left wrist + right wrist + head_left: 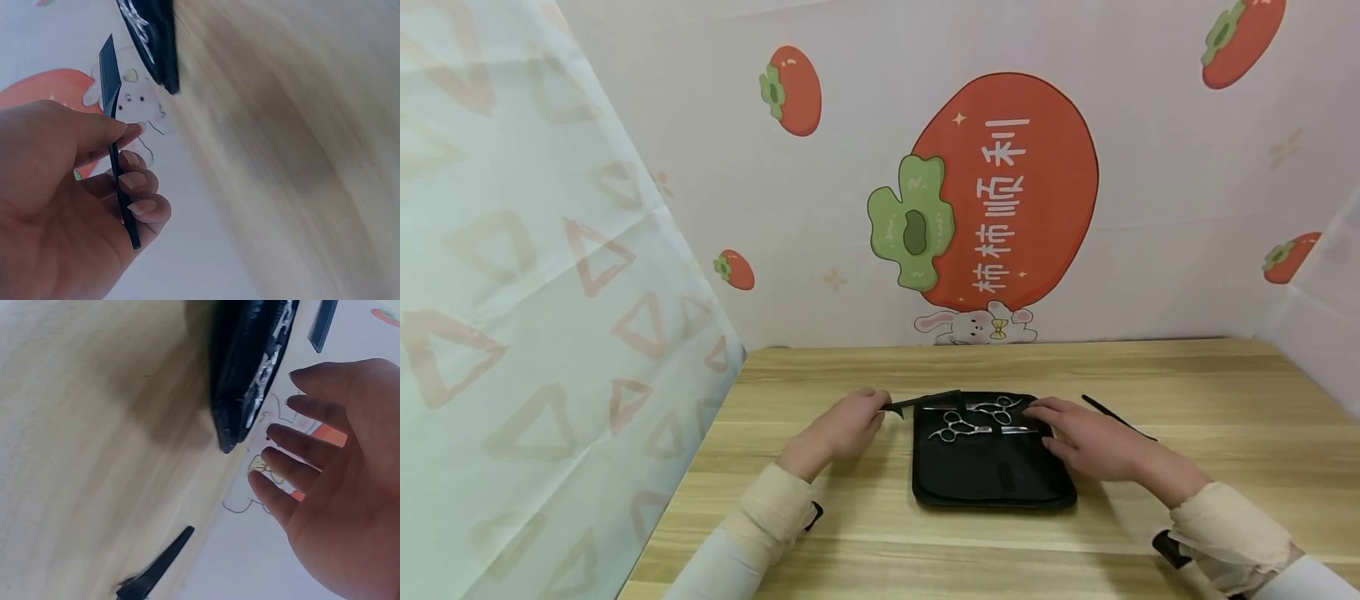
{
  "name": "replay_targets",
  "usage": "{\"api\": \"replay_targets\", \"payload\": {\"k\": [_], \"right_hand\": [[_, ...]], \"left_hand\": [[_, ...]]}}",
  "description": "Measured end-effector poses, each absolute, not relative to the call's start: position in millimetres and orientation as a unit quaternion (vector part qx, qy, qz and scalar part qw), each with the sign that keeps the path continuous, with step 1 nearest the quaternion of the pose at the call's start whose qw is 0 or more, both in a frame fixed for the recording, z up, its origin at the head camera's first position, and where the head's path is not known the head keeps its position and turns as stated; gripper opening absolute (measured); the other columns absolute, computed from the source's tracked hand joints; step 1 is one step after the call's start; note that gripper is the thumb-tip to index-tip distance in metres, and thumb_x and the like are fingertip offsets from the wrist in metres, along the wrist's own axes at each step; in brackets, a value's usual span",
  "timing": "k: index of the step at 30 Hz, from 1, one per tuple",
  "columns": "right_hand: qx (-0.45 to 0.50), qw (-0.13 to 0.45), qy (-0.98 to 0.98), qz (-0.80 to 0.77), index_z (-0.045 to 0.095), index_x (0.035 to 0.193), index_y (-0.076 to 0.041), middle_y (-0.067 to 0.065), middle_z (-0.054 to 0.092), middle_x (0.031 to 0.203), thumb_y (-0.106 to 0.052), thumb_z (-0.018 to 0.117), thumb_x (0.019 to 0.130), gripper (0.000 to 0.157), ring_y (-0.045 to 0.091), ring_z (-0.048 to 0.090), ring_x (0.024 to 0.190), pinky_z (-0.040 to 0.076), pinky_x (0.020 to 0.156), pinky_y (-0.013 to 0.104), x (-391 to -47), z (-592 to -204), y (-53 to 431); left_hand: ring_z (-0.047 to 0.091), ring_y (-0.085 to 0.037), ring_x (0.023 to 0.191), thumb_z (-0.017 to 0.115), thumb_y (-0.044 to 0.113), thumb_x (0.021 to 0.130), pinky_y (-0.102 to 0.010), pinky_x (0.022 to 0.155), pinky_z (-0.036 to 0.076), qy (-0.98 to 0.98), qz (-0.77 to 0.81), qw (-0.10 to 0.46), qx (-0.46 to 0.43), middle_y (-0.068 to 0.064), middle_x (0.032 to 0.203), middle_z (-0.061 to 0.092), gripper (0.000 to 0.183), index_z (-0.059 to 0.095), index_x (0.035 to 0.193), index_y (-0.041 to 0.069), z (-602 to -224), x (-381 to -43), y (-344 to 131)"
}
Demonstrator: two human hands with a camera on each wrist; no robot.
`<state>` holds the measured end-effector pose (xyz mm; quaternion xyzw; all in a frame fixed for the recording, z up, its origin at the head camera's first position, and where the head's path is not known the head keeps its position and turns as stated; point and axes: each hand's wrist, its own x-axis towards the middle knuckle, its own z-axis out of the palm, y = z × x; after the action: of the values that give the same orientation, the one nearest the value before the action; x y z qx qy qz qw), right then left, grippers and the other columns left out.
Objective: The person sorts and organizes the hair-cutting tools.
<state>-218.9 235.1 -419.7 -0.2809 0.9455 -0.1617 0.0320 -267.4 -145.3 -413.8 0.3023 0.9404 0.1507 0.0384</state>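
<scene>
"In the left hand (850,423), what's pinched?"

"A flat black tool (110,75), perhaps a comb, gripped by its narrow shaft, presumably to leave the broad end free."

"And the right hand (1097,442)?"

"Fingers spread, holding nothing. Between both hands, straps (997,430) keep two pairs of scissors (979,430) flat in the black case (962,477)."

"Beyond the right hand?"

"A slim black item (1118,417) on the desk (850,546)."

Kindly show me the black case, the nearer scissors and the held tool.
Black case (962,473), head view: bare near part.
Nearer scissors (981,430), head view: pivot area.
Held tool (110,74), left wrist view: flat wide end.
</scene>
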Motion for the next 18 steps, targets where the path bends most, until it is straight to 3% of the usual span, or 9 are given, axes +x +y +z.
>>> {"api": "replay_targets", "payload": {"k": [9, 18], "right_hand": [[-0.287, -0.028, 0.944, -0.157, 0.052, 0.148, -0.009, 0.011, 0.055, 0.143, -0.017, 0.067, 0.099, 0.052, 0.033, 0.058, 0.128, 0.051, 0.098, 0.054, -212.6, -411.6, 226.5], [-0.292, -0.05, 0.945, -0.141, 0.054, 0.147, -0.009, 0.01, 0.057, 0.141, -0.02, 0.074, 0.095, 0.057, 0.03, 0.061, 0.124, 0.053, 0.096, 0.053, -208.7, -408.6, 215.8]], "left_hand": [[0.064, -0.024, 0.1, 0.05, 0.01, 0.107, -0.041, 0.088, 0.055, 0.931, 0.132, 0.038, 0.338, -0.009, 0.11, 0.065, 0.021, 0.063, 0.122, 0.005, -403.3, -256.7, -118.2], [0.065, -0.022, 0.097, 0.054, 0.011, 0.106, -0.036, 0.087, 0.055, 0.914, 0.085, 0.018, 0.397, -0.008, 0.105, 0.063, 0.022, 0.061, 0.126, 0.003, -403.3, -248.5, -87.1]]}}
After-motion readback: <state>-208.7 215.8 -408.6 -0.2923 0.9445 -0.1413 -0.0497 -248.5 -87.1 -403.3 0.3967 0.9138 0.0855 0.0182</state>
